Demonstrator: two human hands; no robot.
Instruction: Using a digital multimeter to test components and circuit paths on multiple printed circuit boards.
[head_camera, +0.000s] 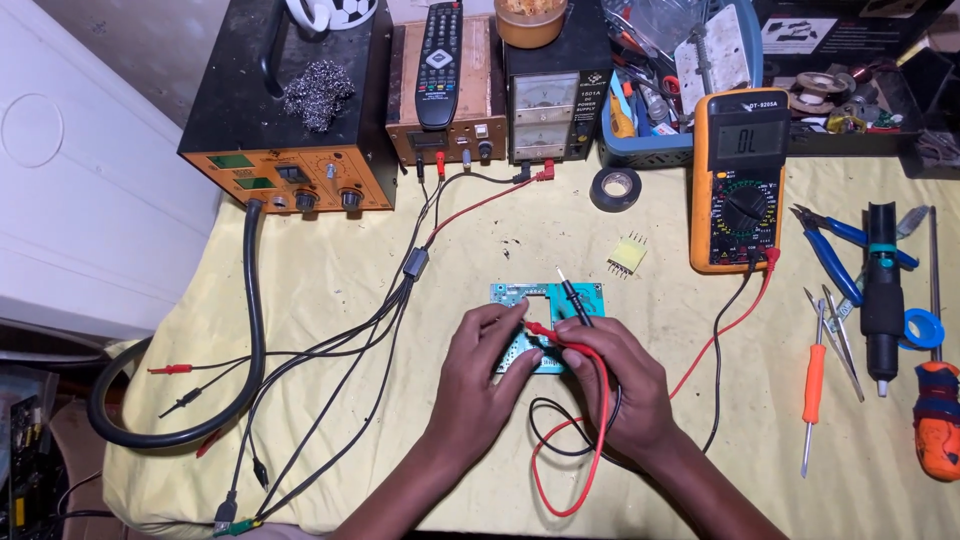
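A small teal circuit board (510, 293) lies on the yellow cloth (330, 290) in the middle of the bench. My left hand (478, 375) rests its fingertips on the board's left side. My right hand (612, 380) grips both meter probes: the red probe (552, 335) points left onto the board, and the black probe (577, 300) sticks up and away past the board's top edge. Their red and black leads (600, 440) loop under my right wrist and run to the orange multimeter (738, 180) at the upper right.
Bench power supplies (290, 110) and a remote control (438, 62) stand at the back. A tape roll (615, 187) and a small yellow component (627, 255) lie behind the board. Pliers (835, 245), screwdrivers (812, 395) and tweezers lie right. Cables (250, 330) cross the left.
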